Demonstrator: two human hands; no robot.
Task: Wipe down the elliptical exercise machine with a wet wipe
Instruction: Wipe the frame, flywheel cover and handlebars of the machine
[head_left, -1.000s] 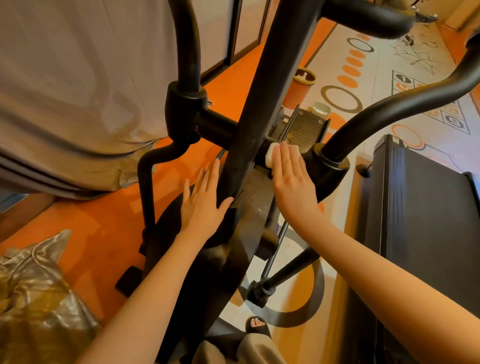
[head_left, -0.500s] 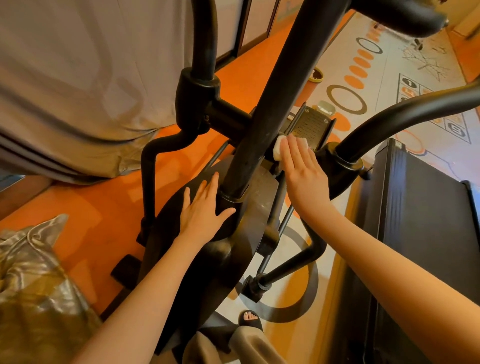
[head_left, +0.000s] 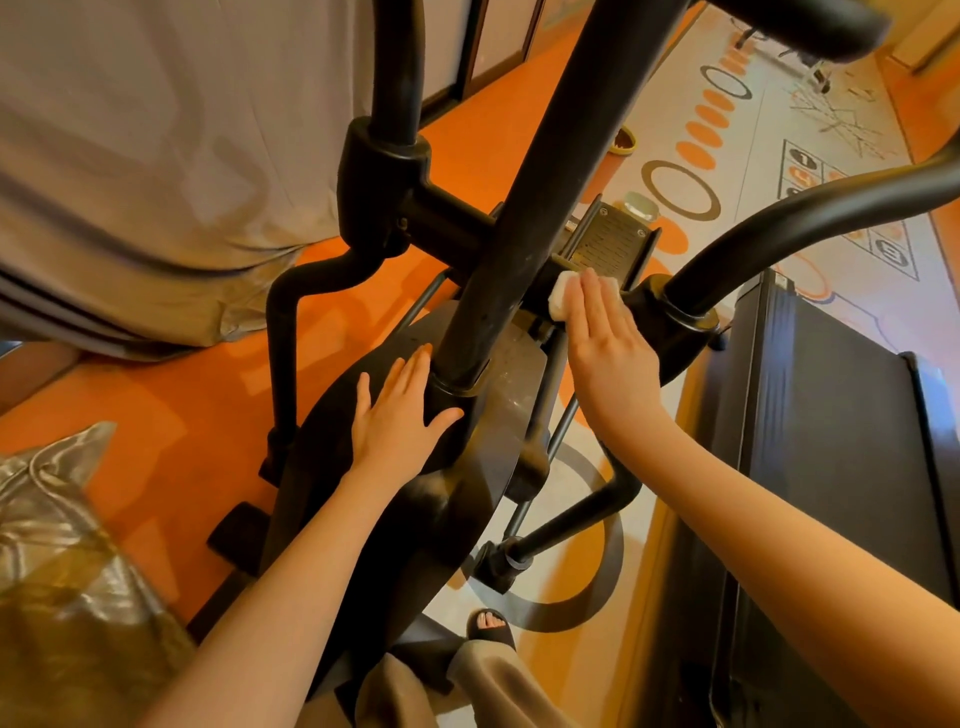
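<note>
Under the flat, straight fingers of the right hand (head_left: 610, 343), a white wipe (head_left: 562, 298) is pressed against the elliptical (head_left: 524, 171) crossbar; the left hand (head_left: 400, 421) is laid spread on the flywheel cover (head_left: 498, 415), apart from the wipe.

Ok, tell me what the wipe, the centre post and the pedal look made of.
Wipe: soft white nonwoven cloth, folded into a pad, seemingly damp.
Centre post: probably painted steel tube, black satin, with a soft sheen and small specks.
Pedal: likely moulded plastic, matte, ribbed tread, dusty; could be metal.
</note>
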